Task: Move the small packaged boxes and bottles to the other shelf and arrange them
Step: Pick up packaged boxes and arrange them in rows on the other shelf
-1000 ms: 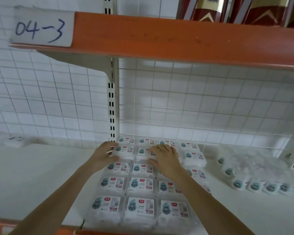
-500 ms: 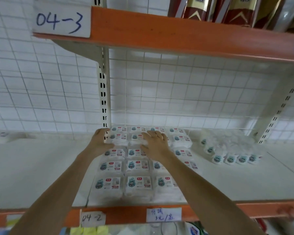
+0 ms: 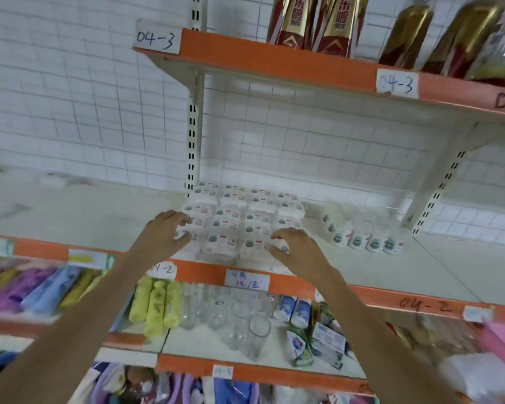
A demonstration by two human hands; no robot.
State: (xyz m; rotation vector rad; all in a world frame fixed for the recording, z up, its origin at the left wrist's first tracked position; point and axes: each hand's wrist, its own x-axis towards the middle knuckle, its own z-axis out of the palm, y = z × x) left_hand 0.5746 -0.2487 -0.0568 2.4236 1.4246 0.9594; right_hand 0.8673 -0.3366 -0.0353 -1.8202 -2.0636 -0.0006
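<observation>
You are reaching with both hands to the block of small packaged boxes [image 3: 239, 220] lying on the white shelf [image 3: 438, 266]. Your left hand [image 3: 165, 233] is touching its left side with relaxed fingers. Your right hand [image 3: 296, 250] is curling fingers on a front-right box; whether it is gripping, I cannot tell.

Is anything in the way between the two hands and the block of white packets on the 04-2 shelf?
Nothing visible. The left hand and right hand are already at the front row of the white packets, one at each front corner.
</observation>
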